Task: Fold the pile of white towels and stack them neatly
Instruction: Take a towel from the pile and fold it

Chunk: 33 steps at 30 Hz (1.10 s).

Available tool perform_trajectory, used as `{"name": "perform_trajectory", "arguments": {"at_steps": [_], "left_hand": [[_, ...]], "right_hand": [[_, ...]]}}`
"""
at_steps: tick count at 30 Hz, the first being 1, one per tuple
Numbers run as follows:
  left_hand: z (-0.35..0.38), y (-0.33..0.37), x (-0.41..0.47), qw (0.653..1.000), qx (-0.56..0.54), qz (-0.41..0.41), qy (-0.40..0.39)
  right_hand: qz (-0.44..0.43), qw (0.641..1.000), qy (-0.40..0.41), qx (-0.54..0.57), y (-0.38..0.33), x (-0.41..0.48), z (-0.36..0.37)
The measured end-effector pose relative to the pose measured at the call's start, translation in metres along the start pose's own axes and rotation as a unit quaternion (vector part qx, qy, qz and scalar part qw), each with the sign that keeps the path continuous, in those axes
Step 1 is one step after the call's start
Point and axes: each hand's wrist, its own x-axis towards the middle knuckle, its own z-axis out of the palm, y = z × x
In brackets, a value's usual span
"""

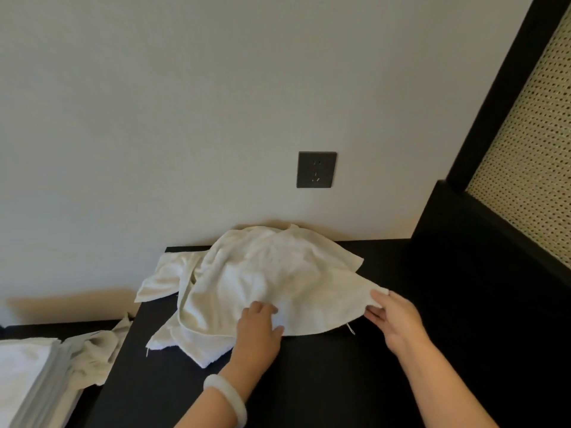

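On the flat black tabletop (324,381), against the pale wall, lies the loose pile of crumpled white cloth towels (247,273), heaped near the far edge and spilling over the table's left side. The topmost towel (309,291) is drawn out toward the person and to the right, its near edge raised a little off the table.

The left hand (259,325) grips that near edge, fingers curled over the cloth and thumb at the hem. The right hand (392,316) pinches the towel's right corner, thumb on top and fingers underneath (a short loose thread hangs from the hem between the two hands). A smooth white bangle (225,396) sits on the left wrist.

At lower left, on a lower dark surface, stands a squared stack of folded white towels (27,381), and just beside it lies one more rumpled white towel (99,350), resting against the table's side.

On the wall above the pile is a dark grey square socket plate (316,169). To the right rises a black-framed panel of woven cane (531,149).
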Motion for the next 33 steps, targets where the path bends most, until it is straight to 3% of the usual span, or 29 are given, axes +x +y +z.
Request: {"name": "perform_trajectory", "arguments": {"at_steps": [5, 9, 15, 21, 24, 28, 31, 33], "left_hand": [[-0.01, -0.023, 0.009, 0.983, 0.061, -0.121, 0.127], [-0.017, -0.041, 0.018, 0.955, 0.083, -0.233, 0.162], [-0.043, -0.059, 0.029, 0.928, 0.057, -0.345, 0.124], [-0.073, -0.082, 0.045, 0.904, -0.001, -0.423, 0.062], [-0.074, -0.095, 0.052, 0.885, -0.071, -0.447, 0.11], [-0.08, -0.091, 0.057, 0.855, -0.277, -0.41, 0.154], [-0.089, -0.077, 0.057, 0.856, -0.323, -0.37, 0.162], [-0.095, -0.056, 0.055, 0.877, -0.318, -0.304, 0.194]], "right_hand": [[-0.03, 0.999, -0.012, 0.013, -0.036, 0.005, 0.001], [-0.036, 0.999, -0.028, 0.022, -0.043, 0.02, 0.011], [0.005, 0.99, -0.1, 0.1, -0.04, 0.045, 0.034], [-0.017, 0.969, -0.182, 0.165, -0.052, 0.045, 0.054], [-0.024, 0.964, -0.214, 0.154, -0.058, 0.043, 0.06], [-0.025, 0.963, -0.233, 0.131, -0.06, 0.039, 0.062], [-0.026, 0.967, -0.234, 0.097, -0.059, 0.031, 0.066], [-0.031, 0.972, -0.227, 0.047, -0.055, 0.022, 0.074]]}}
